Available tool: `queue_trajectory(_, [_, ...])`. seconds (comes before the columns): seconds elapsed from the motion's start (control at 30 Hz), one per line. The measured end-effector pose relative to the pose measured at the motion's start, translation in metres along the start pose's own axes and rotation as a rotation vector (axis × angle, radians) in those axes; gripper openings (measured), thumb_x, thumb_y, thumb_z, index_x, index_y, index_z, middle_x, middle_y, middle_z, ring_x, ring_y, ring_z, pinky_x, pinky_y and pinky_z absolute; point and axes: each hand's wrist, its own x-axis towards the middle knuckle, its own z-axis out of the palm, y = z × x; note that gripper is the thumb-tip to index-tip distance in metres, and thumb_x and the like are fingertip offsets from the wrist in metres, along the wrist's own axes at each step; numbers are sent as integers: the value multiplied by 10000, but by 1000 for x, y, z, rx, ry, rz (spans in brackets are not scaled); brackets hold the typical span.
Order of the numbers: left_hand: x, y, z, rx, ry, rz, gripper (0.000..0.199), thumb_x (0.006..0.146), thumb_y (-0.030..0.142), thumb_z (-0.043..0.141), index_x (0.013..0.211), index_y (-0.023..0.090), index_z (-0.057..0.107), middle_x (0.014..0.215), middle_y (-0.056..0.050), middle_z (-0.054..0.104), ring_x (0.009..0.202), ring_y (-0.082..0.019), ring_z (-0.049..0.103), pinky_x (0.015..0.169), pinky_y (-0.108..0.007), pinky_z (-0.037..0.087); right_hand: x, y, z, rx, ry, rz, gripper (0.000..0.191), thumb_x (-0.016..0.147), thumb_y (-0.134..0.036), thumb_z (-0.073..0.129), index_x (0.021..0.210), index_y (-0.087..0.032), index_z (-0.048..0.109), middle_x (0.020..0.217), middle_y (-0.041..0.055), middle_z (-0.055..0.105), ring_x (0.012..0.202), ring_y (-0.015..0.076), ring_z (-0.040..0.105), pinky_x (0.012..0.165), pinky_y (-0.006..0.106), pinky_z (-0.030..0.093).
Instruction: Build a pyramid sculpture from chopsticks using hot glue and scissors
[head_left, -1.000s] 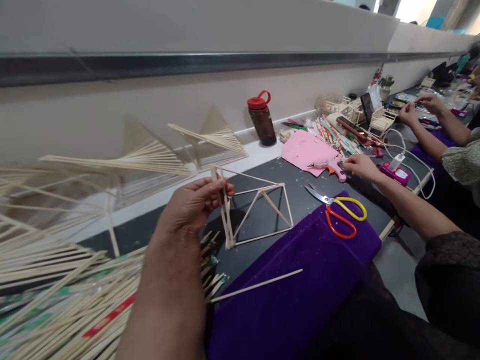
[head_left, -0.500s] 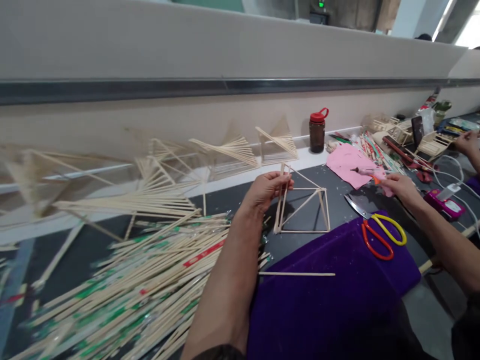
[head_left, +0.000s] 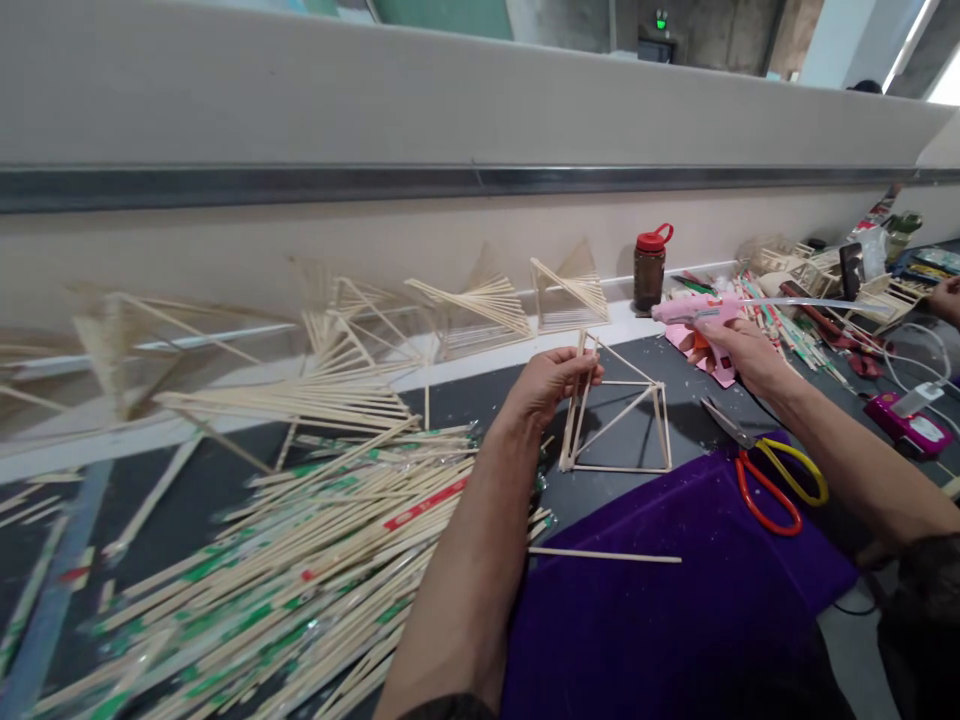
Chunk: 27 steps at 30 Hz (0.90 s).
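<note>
My left hand (head_left: 556,382) pinches the upper left corner of a small frame of thin wooden sticks (head_left: 622,469), which stands on the dark tabletop. In my right hand (head_left: 754,358) is a pink hot glue gun (head_left: 701,309), fingers wrapped round its handle. A long clear glue stick (head_left: 806,302) juts out of its back, and its front end points left, above and to the right of the frame. Under the gun lies a pink sheet (head_left: 677,336), partly hidden. Scissors (head_left: 769,490) with one red and one yellow handle rest on purple cloth (head_left: 637,630), near a loose stick (head_left: 607,555).
Many chopsticks (head_left: 322,560), some in wrappers, spread left of my left forearm. Fan-like stick models (head_left: 300,405) stand along the wall. A brown bottle (head_left: 649,275) with a red lid is at the back. A purple power socket (head_left: 907,425) and another person's hand (head_left: 946,298) are at right.
My right hand has raised the glue gun off the pink sheet and brought it left, nearer the frame. My left hand keeps its hold on the frame. The view has shifted slightly.
</note>
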Motion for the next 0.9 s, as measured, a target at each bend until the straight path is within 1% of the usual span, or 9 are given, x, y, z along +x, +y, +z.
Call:
queue_trajectory(0.17, [0, -1, 0, 9, -13, 1, 413, 472, 409, 878, 707, 145, 664, 648, -31, 690, 580, -126, 624, 540, -228, 414, 13, -5, 23, -175, -83, -2, 414, 825, -539, 601, 764, -141, 701, 641, 55, 677, 505, 88, 532, 445, 207, 367])
queue_trajectory(0.27, [0, -1, 0, 14, -12, 1, 419, 465, 416, 878, 701, 144, 662, 647, -33, 690, 581, -127, 622, 550, -233, 408, 15, -6, 33, -231, -125, -19, 421, 846, -537, 566, 745, -148, 690, 602, 38, 647, 473, 78, 489, 442, 212, 356])
queue_trajectory(0.4, [-1, 0, 1, 15, -8, 2, 441, 451, 433, 879, 700, 143, 660, 645, -37, 688, 576, -132, 617, 546, -237, 397, 13, -9, 43, -284, -130, -37, 470, 825, -589, 560, 720, -144, 667, 581, 28, 618, 462, 79, 461, 448, 226, 343])
queue_trajectory(0.5, [-2, 0, 2, 11, -13, 19, 443, 455, 442, 876, 696, 142, 658, 646, -39, 685, 576, -130, 611, 544, -236, 390, 10, -9, 46, -303, -128, -59, 532, 789, -652, 555, 714, -138, 665, 567, 21, 595, 469, 86, 461, 459, 235, 346])
queue_trajectory(0.6, [-2, 0, 2, 15, -20, 34, 433, 468, 447, 872, 686, 139, 657, 647, -46, 686, 574, -125, 601, 535, -231, 375, 8, -8, 47, -320, -132, -82, 560, 775, -679, 541, 687, -138, 658, 545, 13, 571, 472, 87, 466, 475, 235, 358])
queue_trajectory(0.9, [-2, 0, 1, 22, -24, 30, 419, 485, 443, 859, 696, 144, 656, 647, -44, 686, 572, -124, 596, 531, -234, 368, 8, -3, 47, -399, -118, -122, 529, 829, -632, 490, 630, -159, 621, 524, 11, 561, 496, 98, 487, 530, 248, 380])
